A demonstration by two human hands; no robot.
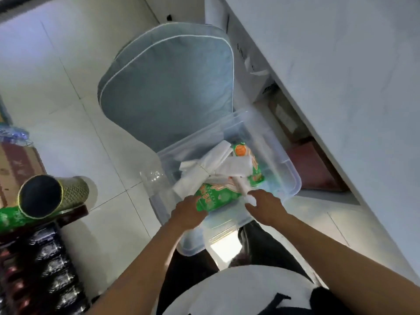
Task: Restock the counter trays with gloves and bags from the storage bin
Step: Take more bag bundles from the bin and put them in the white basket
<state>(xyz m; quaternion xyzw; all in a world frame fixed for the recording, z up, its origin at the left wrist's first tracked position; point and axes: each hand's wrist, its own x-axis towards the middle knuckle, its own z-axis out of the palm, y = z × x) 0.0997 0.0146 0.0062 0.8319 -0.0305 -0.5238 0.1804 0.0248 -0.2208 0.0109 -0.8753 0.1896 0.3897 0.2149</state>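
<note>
A clear plastic storage bin (293,178) stands on the floor in front of my legs. Inside lie folded white bags (229,167) and two green packets, one at the far side (256,176) and one near me (213,196). My left hand (187,212) is inside the bin with its fingers closed on the near green packet. My right hand (264,206) reaches in beside it, fingers curled around a small white roll (244,192). The bottom of the bin is partly hidden by the bags.
A grey-blue chair cushion (168,87) sits just beyond the bin. A white counter (341,64) runs along the right, with boxes (316,167) under it. At the left stand a mesh cup (52,194) and stacked dark bottles (45,264). White floor tiles (68,137) lie between.
</note>
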